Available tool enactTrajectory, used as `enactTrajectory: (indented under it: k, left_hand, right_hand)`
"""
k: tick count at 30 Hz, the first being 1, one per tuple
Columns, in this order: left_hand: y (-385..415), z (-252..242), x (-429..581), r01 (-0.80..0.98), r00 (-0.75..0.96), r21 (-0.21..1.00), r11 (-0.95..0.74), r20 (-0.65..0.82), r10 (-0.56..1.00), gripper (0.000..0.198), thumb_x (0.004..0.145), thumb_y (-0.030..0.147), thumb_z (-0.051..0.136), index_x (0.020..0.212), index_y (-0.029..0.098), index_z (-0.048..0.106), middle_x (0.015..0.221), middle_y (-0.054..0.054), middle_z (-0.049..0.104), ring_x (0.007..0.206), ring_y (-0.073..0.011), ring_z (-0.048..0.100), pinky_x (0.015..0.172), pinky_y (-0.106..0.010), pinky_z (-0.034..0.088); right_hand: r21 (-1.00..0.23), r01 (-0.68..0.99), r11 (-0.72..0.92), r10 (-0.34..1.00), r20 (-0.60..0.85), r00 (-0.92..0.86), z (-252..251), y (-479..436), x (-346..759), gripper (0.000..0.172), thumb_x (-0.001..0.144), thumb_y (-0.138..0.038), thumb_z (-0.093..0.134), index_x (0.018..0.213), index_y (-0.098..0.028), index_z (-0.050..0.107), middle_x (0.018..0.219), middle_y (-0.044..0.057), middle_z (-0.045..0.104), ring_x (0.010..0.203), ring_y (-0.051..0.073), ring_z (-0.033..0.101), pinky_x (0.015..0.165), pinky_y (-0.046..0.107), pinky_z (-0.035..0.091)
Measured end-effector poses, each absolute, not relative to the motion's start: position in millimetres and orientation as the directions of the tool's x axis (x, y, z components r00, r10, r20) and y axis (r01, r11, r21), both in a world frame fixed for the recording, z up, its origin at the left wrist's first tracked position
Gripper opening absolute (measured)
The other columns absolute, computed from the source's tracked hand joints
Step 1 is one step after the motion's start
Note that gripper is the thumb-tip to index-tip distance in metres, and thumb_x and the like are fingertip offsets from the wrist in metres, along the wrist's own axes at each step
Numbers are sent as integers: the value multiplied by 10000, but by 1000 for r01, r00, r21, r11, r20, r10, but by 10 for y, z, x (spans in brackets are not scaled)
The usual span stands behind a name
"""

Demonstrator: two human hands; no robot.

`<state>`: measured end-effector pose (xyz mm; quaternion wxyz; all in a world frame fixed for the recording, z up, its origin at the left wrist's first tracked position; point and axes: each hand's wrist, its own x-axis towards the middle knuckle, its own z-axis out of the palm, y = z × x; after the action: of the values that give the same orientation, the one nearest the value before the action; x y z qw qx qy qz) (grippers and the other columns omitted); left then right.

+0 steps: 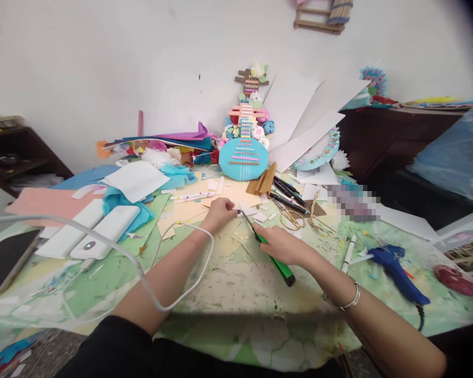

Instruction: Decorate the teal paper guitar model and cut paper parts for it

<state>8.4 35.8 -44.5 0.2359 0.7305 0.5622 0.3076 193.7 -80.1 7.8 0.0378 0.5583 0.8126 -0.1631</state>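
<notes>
My right hand [278, 244] is closed round a green utility knife [280, 268]. Its blade points up and to the left, with the tip beside my left hand. Fingers pinched, my left hand [220, 212] holds a small white piece [242, 212] with a dark spot at its near end, close to the blade. The piece is too small to make out fully. White paper scraps [260, 216] lie just beyond the knife. Behind them stands a turquoise paper lute [243, 160] with strings and coloured strips.
Gold-handled scissors [292, 219] and black markers [289, 191] lie right of centre. A blue glue gun [398, 273] rests at the right. A white cable [142, 268] loops over my left forearm. White power banks [106, 231] and a phone [10, 260] sit at the left.
</notes>
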Motion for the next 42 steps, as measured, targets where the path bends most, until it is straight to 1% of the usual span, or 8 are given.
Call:
enactTrajectory:
  k: [11,14,18,24,30,33,37,42]
  left_hand:
    - [358,-458,80,646,191,714,-272,194,962,189,652,250,666,806,139,658,748,-46,653,703,-172,587,655,-282,432]
    - [341,-464,71,623,198,736,-265,179,964,206,641,237,670,826,152,640,690,-17,633,655,-153,584,605,-261,434]
    - [345,-454,17,525,218,827,-202,98,971,246,601,210,693,820,155,595,616,15,589,589,-135,574,531,-235,424]
    - [396,-412,-74,245,300,962,-122,45,953,314,501,110,720,766,141,555,732,-6,604,669,-125,593,633,-267,484]
    - [373,-328,-140,166,388,980,-105,33,921,384,514,79,623,890,145,582,857,-35,625,712,-141,610,607,-263,483]
    - [375,-319,-140,198,398,972,-130,42,916,357,539,92,585,893,135,600,891,-50,643,726,-142,618,629,-264,482]
    - [386,-397,-67,306,306,930,-204,107,946,254,612,183,636,859,131,613,852,-57,658,739,-151,622,675,-283,496]
    - [386,-497,26,350,202,897,-270,209,957,234,588,164,680,810,142,610,823,-54,662,707,-145,619,669,-284,509]
  right_hand:
    - [-315,902,296,908,-199,-368,108,-1022,2020,603,793,-190,383,1394,-145,392,1006,162,658,880,278,612,679,305,390]
    - [-430,854,294,919,-119,-377,193,-1045,2114,625,787,-200,427,1411,-180,391,1080,116,656,937,256,596,770,322,411]
    - [-592,768,243,943,-41,-330,287,-1011,2310,613,798,-204,467,1406,-242,405,797,19,678,725,193,612,678,304,445]
    - [-892,435,119,953,-21,-302,221,-594,2375,697,823,-195,428,1478,-237,195,752,-2,661,618,152,645,633,304,520]
    - [-693,704,154,988,124,-94,26,-45,2121,566,753,-204,532,1314,-196,456,876,16,662,544,114,591,573,245,474]
    - [-603,779,171,983,159,-93,-100,90,2027,442,692,-215,609,1131,-175,585,919,43,659,693,166,614,626,252,449]
    - [-563,800,206,977,163,-137,-236,140,1968,479,640,-127,623,1117,-165,599,988,69,660,892,216,590,735,269,417]
    - [-581,789,199,980,137,-146,-284,130,1957,386,662,-126,620,1045,-173,608,894,40,674,831,190,597,715,255,410]
